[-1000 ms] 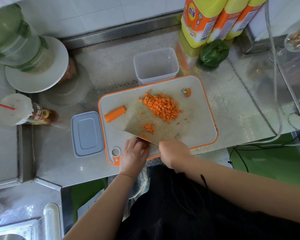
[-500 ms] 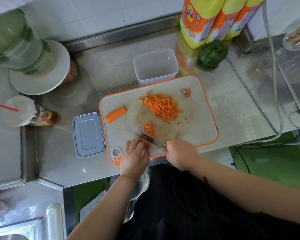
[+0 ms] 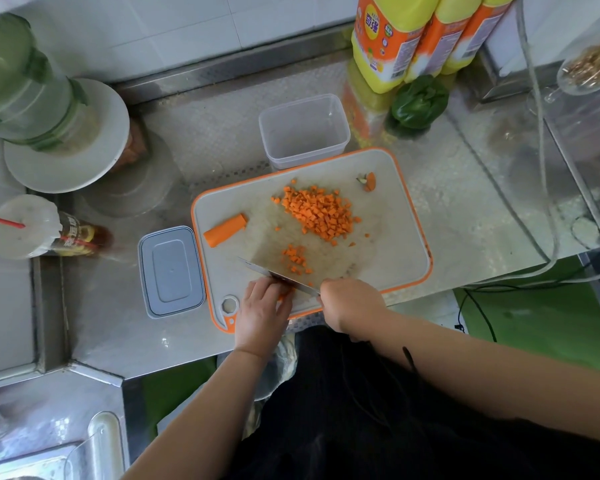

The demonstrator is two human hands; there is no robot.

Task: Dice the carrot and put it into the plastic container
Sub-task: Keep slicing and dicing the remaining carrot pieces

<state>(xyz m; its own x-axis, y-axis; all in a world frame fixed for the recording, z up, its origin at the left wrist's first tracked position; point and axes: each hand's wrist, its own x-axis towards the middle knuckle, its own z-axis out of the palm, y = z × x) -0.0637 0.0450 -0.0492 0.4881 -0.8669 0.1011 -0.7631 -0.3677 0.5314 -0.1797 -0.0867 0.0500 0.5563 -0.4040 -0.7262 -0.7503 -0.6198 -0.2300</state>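
A person stands at a steel counter [image 3: 465,209], dicing carrot on an orange-rimmed cutting board [image 3: 392,237] at the centre of the frame. The right hand [image 3: 352,304], at the board's lower edge, is curled around the handle of a cleaver [image 3: 278,275], whose blade runs up and to the left across the near part of the board. The left hand [image 3: 262,313], just left of the right, has its fingers bent down over a carrot piece [image 3: 280,296] beside the blade; only a sliver of orange shows beneath the fingertips, so the exact grip cannot be told.

A large heap of diced carrot [image 3: 321,214] lies in the upper middle of the board, with a smaller cluster of dice [image 3: 296,259] just above the blade. An uncut carrot length [image 3: 225,230] rests near the board's left edge, and a trimmed carrot end [image 3: 369,181] sits toward the upper right corner.

The clear plastic container [image 3: 303,131] stands just above the board's top edge with no carrot visible in it. Its grey lid [image 3: 170,271] lies flat on the counter, touching or just beside the board's left side.

At the upper right of the frame stand yellow-and-orange bottles [image 3: 385,43] with a green pepper [image 3: 418,102] below them. At the upper left, a green-tinted jug [image 3: 25,84] lies over a white plate [image 3: 77,161], and a lidded cup with a red straw [image 3: 25,226] sits at the left edge.
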